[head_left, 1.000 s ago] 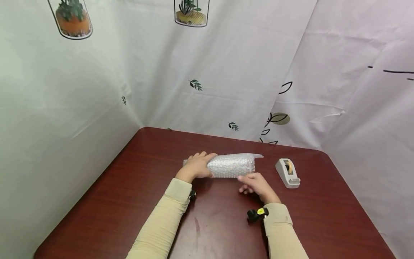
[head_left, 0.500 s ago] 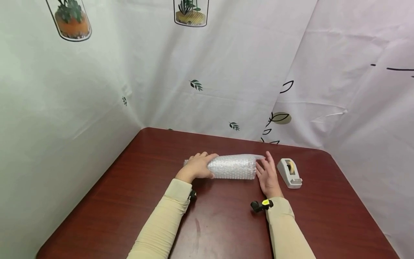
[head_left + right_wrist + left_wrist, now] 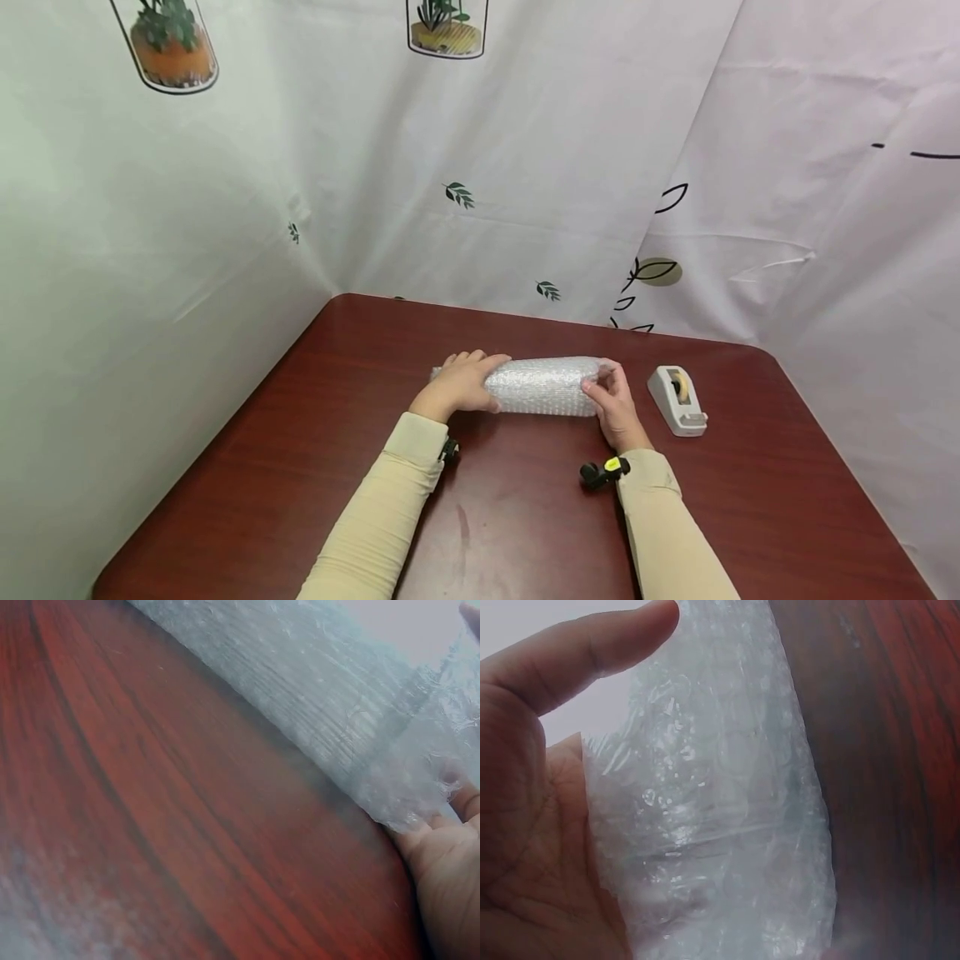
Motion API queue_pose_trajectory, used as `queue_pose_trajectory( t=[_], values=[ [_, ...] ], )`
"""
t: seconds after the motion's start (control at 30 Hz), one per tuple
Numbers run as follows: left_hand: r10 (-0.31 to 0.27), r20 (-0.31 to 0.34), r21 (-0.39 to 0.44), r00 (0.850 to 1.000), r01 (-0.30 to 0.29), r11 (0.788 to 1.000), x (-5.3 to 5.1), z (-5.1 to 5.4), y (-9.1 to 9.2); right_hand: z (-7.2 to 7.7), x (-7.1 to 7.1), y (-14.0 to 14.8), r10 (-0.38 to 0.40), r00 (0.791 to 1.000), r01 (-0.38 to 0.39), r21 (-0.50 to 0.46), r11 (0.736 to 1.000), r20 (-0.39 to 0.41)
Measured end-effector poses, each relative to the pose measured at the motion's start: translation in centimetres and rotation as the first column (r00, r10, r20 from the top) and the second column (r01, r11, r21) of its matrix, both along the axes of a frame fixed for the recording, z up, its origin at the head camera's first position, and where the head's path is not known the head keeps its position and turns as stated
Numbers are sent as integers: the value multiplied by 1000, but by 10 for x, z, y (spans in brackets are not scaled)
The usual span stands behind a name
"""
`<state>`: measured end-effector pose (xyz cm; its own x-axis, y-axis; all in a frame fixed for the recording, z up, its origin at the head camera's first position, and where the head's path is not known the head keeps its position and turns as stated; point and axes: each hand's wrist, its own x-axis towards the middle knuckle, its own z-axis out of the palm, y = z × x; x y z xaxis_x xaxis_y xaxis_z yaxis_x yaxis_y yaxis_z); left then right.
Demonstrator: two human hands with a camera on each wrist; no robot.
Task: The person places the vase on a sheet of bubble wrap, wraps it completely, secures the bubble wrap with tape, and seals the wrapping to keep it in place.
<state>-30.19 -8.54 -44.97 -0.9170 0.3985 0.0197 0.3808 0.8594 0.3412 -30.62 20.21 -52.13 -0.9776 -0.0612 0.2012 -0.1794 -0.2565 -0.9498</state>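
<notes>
A bundle rolled in clear bubble wrap (image 3: 542,388) lies crosswise on the dark red table (image 3: 517,508). My left hand (image 3: 459,385) grips its left end, thumb on the near side and fingers over the top. At the right end, my right hand (image 3: 615,404) pinches the wrap, thumb in front and fingers behind. In the left wrist view the left hand (image 3: 525,817) spreads along the bubble wrap (image 3: 712,817). The right wrist view has the right hand (image 3: 450,877) at the loose end of the wrap (image 3: 322,697), where fine parallel lines show. What is inside cannot be told.
To the right of the bundle stands a white tape dispenser (image 3: 677,402) with a yellowish roll in it. Behind the table hangs a white printed cloth (image 3: 375,167), which also closes off the left and right sides.
My right hand has moved from below the bundle's right corner, opened out beside its right end, then closed its fingers on the wrap there. The left hand has stayed in place.
</notes>
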Motion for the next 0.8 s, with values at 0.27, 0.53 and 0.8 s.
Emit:
queue_pose_trajectory(
  t=[0.27, 0.53, 0.8],
  values=[
    [110, -206, -28, 972, -118, 993, -2, -4, 3, -2, 6, 1, -14, 999, 15, 45, 999, -29],
    [280, -258, -36, 925, -299, 954, 6, -7, 25, 3, 15, -3, -69, 998, 68, 181, 981, 3],
    [210, -60, 175, 976, -197, 965, 9, -9, 39, 1, 20, -7, -160, 987, 157, 281, 947, -12]
  ],
)
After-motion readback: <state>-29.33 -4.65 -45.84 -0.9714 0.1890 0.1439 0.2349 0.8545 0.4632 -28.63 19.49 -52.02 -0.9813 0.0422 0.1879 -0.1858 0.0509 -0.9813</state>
